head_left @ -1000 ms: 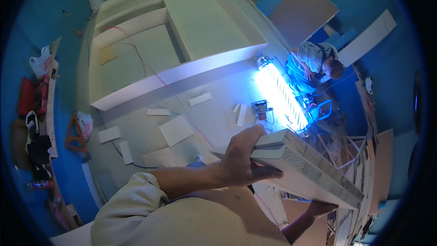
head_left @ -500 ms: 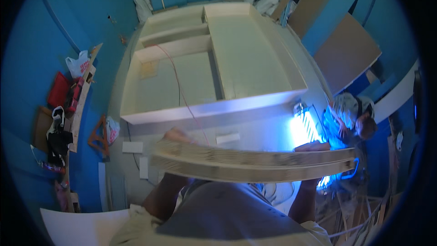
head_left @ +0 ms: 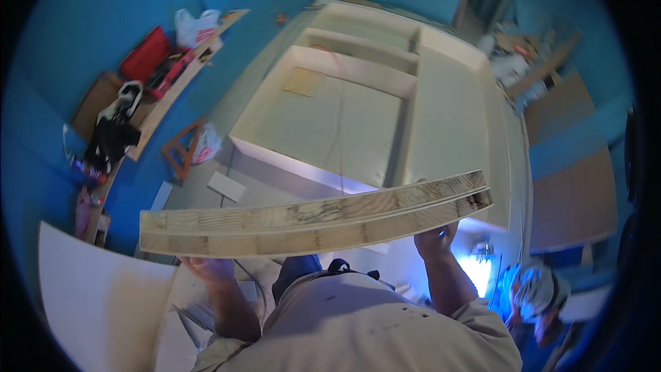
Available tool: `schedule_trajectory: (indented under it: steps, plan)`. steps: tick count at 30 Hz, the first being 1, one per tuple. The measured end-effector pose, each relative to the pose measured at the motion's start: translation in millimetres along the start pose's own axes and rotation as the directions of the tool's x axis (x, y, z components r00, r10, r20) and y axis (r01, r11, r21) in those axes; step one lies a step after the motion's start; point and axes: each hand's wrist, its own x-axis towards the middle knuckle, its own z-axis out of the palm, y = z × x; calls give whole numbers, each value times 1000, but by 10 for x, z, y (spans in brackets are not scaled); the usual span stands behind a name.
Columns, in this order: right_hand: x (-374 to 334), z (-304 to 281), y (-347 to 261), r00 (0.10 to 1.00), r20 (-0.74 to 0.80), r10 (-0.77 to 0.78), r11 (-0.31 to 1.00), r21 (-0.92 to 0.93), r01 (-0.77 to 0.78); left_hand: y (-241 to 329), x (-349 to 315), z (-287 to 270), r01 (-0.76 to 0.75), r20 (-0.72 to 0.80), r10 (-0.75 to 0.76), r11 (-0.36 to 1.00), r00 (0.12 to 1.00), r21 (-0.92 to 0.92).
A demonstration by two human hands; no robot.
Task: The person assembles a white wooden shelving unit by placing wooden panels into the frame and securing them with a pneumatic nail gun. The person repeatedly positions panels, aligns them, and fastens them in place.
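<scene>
Two pale laminated wooden boards (head_left: 310,224) lie one against the other across my body, their blocky end grain toward me. My left hand (head_left: 208,269) grips them from below near their left end, its fingers mostly hidden by the wood. Toward the other end, my right hand (head_left: 437,238) holds the lower side, and most of its fingers are also out of sight. The boards are raised in front of my torso, their right end higher in the picture than the left.
Ahead on the floor stands a large white box frame (head_left: 413,103) with dividers. Along the left wall runs a wooden shelf (head_left: 175,89) with a red toolbox (head_left: 146,55). A bright lamp (head_left: 480,269) glows at lower right, where another person (head_left: 537,289) bends down. A white panel (head_left: 96,289) lies lower left.
My view has turned, and the boards with both hands have shifted left in the picture. Their right end now sits higher. My left hand has gone from above the boards to beneath them.
</scene>
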Motion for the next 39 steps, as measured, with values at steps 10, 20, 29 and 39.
schedule_trajectory:
  steps: [10, 20, 29, 39]
  plan:
    - [1358, 2000, 570, 906, 379, 187, 768, 518, -376, -842, 1544, -28, 96, -61, -105, 987, 993, -131]
    - [2363, 3554, 1537, 640, 758, -126, 710, 520, -475, -1235, 2337, 477, -106, -264, 97, 994, 960, -23]
    - [3561, 6052, 1856, 377, 925, -40, 469, 351, -811, -1710, 3176, 634, 702, -855, 48, 548, 517, 455]
    - [3718, 8579, 2212, 195, 970, -146, 498, 242, -833, -3204, 4304, 840, 640, -967, -11, 751, 255, 160]
